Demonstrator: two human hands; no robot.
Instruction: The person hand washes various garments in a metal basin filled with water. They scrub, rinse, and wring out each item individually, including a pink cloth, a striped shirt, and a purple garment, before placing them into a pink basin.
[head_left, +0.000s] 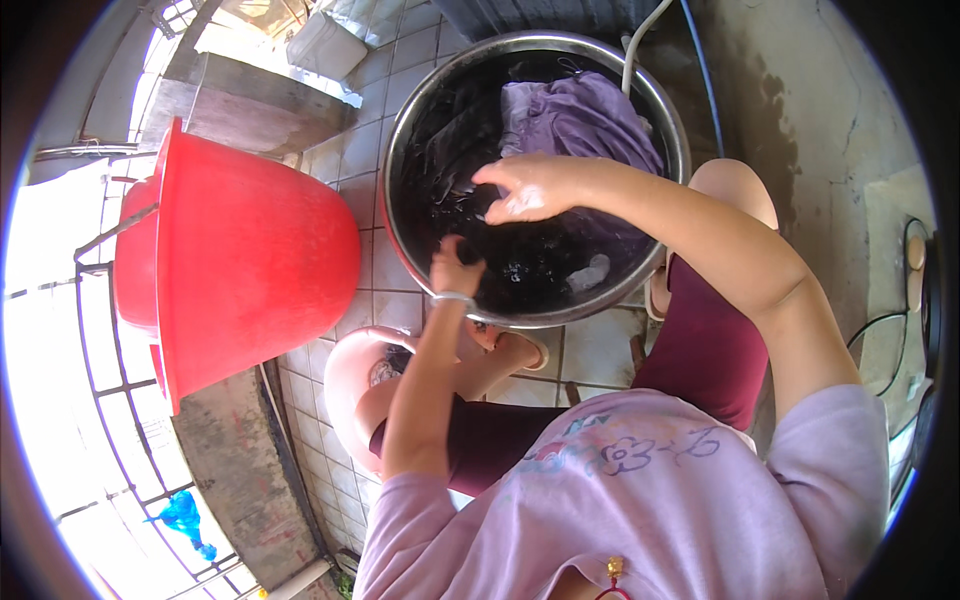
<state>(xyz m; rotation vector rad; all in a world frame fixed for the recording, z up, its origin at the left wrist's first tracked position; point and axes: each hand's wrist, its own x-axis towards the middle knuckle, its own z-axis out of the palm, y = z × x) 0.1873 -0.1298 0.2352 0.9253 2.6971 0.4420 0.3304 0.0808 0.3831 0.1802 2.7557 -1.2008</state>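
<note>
A round metal basin (679, 139) of dark water stands on the floor before me. A bunched purple cloth (592, 120) rises from the water at its far right, and dark cloth (450, 142) lies at the left. My right hand (529, 187) is over the middle of the basin, thumb and fingers apart, with white foam on it. At the near-left rim is my left hand (456, 268), slightly blurred, its fingers curled inward. Whether it grips dark cloth is hidden against the dark water. A small whitish piece (589, 274) shows near the front right.
A large red plastic tub (255, 262) is at the left. A pink plastic container (349, 405) stands by my left leg. A pale hose (637, 45) hangs over the basin's far rim, with a blue hose (705, 75) along the wall (825, 127).
</note>
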